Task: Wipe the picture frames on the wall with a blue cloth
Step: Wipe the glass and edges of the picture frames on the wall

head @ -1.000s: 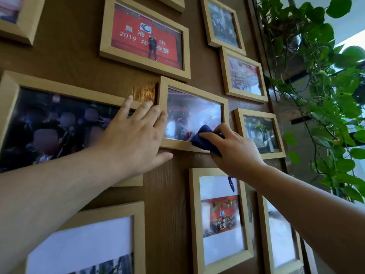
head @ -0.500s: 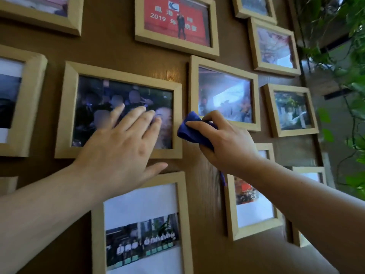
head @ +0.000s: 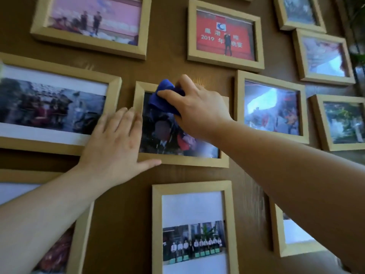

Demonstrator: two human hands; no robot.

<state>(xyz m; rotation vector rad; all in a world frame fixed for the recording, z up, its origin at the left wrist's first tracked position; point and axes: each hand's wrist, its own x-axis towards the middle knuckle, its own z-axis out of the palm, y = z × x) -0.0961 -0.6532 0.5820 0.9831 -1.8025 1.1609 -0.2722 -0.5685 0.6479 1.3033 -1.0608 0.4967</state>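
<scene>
A: What has moved since a second ago?

B: The right hand [head: 199, 113] has left the lighter-photo frame [head: 273, 107] on the right and now works on the dark-photo frame [head: 183, 162] in the middle. The blue cloth [head: 165, 98] has travelled with it, and the view has swung left, so the leafy plant has nearly gone from sight.

A: And the left hand [head: 116, 143]?

B: It has slid from the middle of the dark photo to that frame's left edge. It lies flat and open, fingers spread, thumb along the bottom rail, grasping nothing.

A: The right hand's grip?

B: Closed around the bunched cloth, which is pressed on the glass at the frame's upper left corner.

A: How many things in all?

B: One cloth, two hands, and eleven frames I can count whole or in part on the brown wall [head: 171, 70]; a sliver at the very top may be another. They include the pink-photo frame [head: 88, 41] upper left, the red-photo frame [head: 225, 63] above centre, the wide frame [head: 59, 71] to the left, and the tall frame [head: 191, 187] below with a row of people.
</scene>
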